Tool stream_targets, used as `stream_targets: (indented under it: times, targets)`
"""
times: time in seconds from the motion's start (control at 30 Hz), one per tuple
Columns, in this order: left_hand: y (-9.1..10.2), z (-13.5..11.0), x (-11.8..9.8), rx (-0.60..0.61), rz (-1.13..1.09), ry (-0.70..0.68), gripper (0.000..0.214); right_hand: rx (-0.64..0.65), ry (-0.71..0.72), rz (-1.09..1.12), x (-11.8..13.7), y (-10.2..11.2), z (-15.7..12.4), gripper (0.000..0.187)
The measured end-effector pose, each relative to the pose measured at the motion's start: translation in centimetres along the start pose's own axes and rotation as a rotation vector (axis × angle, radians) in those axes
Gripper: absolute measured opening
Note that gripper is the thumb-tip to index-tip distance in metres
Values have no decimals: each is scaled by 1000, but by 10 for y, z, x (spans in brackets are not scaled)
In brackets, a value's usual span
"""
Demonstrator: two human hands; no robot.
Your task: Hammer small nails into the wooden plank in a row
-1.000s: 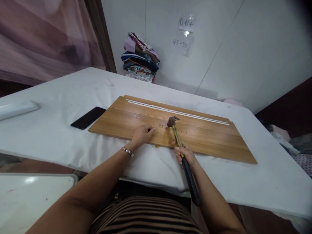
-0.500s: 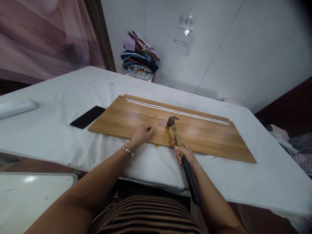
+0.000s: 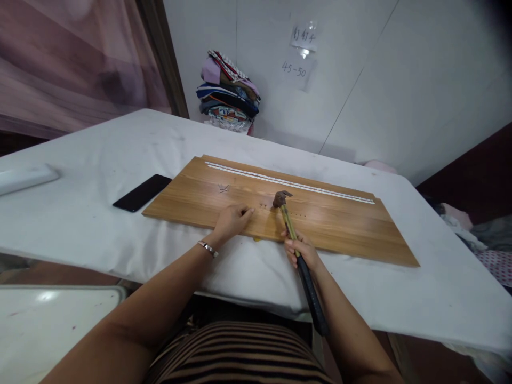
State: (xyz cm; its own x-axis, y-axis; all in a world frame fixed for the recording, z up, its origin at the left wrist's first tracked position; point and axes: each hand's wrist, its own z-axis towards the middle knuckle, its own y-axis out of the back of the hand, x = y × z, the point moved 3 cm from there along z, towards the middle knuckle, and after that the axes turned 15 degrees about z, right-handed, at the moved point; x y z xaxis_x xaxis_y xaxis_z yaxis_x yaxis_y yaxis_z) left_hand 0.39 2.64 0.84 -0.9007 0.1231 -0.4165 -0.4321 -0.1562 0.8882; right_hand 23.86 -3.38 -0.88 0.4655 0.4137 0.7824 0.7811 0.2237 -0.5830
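Note:
A claw hammer (image 3: 309,290) with a rusty head, a yellowish shaft and a black grip lies in my right hand (image 3: 301,249), which is closed around the shaft above the black part. Its head is over the middle of a brown wooden board (image 3: 344,234). My left hand (image 3: 232,220) rests at the board's near edge, thumb and fingertips pinched together; whatever they hold is too small to make out. Just right of those fingertips, several small nail heads (image 3: 263,206) show in the wood. Farther back on the board is a small pile of loose nails (image 3: 223,188).
Two white measuring strips (image 3: 288,182) run along the board's far side. A black phone or tablet (image 3: 143,193) lies left of the board on the white-covered table (image 3: 88,229). Folded clothes (image 3: 230,93) are stacked by the wall. A white stool or chair (image 3: 60,330) stands at lower left.

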Motion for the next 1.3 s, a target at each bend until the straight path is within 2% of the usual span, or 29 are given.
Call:
stream_targets:
  times: [0.87, 1.3]
  targets:
    - [0, -1, 0, -1, 11, 0, 35, -27, 41, 5, -9, 9, 8, 37]
    - [-2, 0, 1, -1, 29, 0, 35, 9, 14, -15, 2, -2, -1, 32]
